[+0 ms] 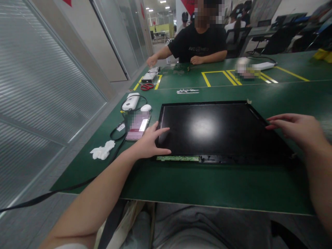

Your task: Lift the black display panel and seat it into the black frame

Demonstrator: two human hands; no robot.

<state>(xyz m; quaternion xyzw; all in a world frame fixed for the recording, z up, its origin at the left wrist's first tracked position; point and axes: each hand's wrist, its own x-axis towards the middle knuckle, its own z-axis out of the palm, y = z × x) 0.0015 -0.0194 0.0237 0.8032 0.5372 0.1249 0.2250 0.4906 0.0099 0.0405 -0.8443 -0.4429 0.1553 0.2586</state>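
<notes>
A black flat display panel lies face up on the green table, with a thin raised frame around its dark, glossy screen. A green circuit board strip shows along its near edge, on the left half. At the panel's left edge is my left hand, open, thumb and forefinger spread over the corner area of the screen. My right hand is by the right edge, fingers stretched out and tips close to the frame. Whether those tips touch the frame I cannot tell.
Left of the panel are a phone, a white power bank with a black cable, a white mouse-like object and crumpled tissue. Red scissors lie farther back. Across the table sits a person in black.
</notes>
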